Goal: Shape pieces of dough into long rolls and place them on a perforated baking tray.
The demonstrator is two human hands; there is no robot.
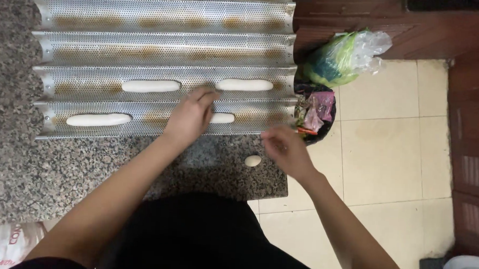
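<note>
A perforated metal baguette tray (163, 44) lies on a speckled granite counter (47, 170). Three long white dough sticks lie in its near grooves: one at the left front (98, 119), one in the groove behind (150, 86), one further right (244, 85). My left hand (189, 117) rests on the front groove over a fourth dough stick (222, 118), fingers curled on its left end. My right hand (287, 147) hovers at the counter's right edge, fingers loosely bent and holding nothing. A small oval dough piece (253, 161) lies on the counter just left of that hand.
Past the counter's right edge stands a black bin (324, 127) with colourful wrappers, and a green and clear plastic bag (343, 56) behind it. Beige floor tiles (387, 155) lie to the right, dark wooden panels (470, 132) further right.
</note>
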